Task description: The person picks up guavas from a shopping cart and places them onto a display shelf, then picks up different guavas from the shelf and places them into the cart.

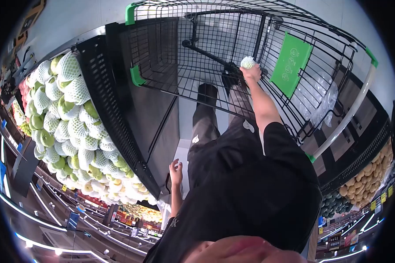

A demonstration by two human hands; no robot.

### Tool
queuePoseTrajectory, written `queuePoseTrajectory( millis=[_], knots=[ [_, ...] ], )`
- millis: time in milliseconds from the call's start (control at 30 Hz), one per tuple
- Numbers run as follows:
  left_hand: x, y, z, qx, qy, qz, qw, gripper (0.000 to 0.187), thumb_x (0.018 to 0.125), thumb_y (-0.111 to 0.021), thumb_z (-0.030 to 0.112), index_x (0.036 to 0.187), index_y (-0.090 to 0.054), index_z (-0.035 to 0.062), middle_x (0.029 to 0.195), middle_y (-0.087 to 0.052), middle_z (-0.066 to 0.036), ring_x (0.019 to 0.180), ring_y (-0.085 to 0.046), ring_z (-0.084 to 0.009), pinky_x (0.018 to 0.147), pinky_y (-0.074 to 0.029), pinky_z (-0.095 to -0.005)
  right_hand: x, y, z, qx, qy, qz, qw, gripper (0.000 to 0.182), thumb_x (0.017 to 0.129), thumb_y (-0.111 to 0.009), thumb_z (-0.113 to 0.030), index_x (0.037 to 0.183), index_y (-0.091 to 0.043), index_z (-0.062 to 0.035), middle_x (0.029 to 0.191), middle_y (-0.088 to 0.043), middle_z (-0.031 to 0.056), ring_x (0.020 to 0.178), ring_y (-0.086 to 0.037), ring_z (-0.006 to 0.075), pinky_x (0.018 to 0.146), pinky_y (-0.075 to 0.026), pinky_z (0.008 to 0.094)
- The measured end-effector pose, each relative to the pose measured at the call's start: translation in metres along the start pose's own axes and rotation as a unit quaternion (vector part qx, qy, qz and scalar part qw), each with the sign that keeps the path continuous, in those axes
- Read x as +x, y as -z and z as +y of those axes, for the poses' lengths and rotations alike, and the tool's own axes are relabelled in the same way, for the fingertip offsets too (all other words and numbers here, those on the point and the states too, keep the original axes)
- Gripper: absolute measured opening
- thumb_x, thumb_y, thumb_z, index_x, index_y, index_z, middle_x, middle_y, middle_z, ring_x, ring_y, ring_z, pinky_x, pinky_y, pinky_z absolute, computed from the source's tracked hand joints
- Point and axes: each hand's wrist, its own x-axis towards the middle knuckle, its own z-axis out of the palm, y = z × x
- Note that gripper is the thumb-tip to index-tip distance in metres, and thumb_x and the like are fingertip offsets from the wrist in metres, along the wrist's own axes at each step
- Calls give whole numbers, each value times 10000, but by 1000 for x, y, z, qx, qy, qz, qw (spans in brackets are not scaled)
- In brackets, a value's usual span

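My right hand [251, 74] reaches out over the black wire shopping cart [162, 81], closed around a round fruit in a white foam net [248, 62]. Beside that hand is the cart's green sign panel [292, 65]. My left hand [176, 172] hangs low near the edge of the produce stand [118, 114], fingers loosely bent and apart, with nothing in it. Piled high on that stand are green fruits in white foam nets [68, 118].
A clear plastic bag [318, 98] lies in the cart near its handle [353, 114]. On the right, another stand holds brown potato-like produce [368, 177] and dark green produce [335, 204]. Pale floor [224, 28] shows beneath the cart.
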Motion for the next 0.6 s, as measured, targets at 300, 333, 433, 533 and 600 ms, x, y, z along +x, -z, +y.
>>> queuePoseTrajectory(
  millis=[300,333,433,533,600],
  knots=[
    [69,12,26,-185,-87,-13,979,346,986,-633,191,1279,-625,6,1252,-660,-157,1086,-639,-205,943,-512,-355,-147,190,-113,434,277,-352,782,840,793,-817,-305,1451,-417,30,1361,-585,121,1263,-545,212,1103,-407,368],
    [72,23,54,-218,-132,-6,967,341,994,-627,175,1283,-616,-5,1271,-659,-158,1091,-636,-196,956,-507,-353,-180,215,-126,443,336,-379,740,902,766,-839,-333,1463,-408,44,1364,-581,130,1266,-545,223,1107,-407,370],
    [52,77,148,-335,-270,-9,903,349,992,-636,146,1313,-597,17,1215,-663,-114,1082,-624,-171,983,-484,-327,-290,287,-168,390,463,-436,667,983,730,-867,-300,1508,-360,21,1387,-554,110,1301,-518,210,1127,-395,370],
    [-21,161,222,-421,-393,3,817,471,941,-700,138,1379,-551,51,1266,-611,-89,1141,-585,-163,985,-465,-323,-415,334,-194,341,544,-438,629,1002,672,-888,-126,1513,-357,-7,1406,-525,92,1310,-505,195,1140,-389,359],
    [-62,211,235,-396,-506,92,760,634,858,-781,153,1424,-510,67,1366,-558,-98,1195,-559,-194,973,-454,-338,-485,332,-203,323,620,-412,584,993,662,-880,-72,1509,-364,-15,1424,-510,79,1324,-491,192,1141,-392,354]
  ],
)
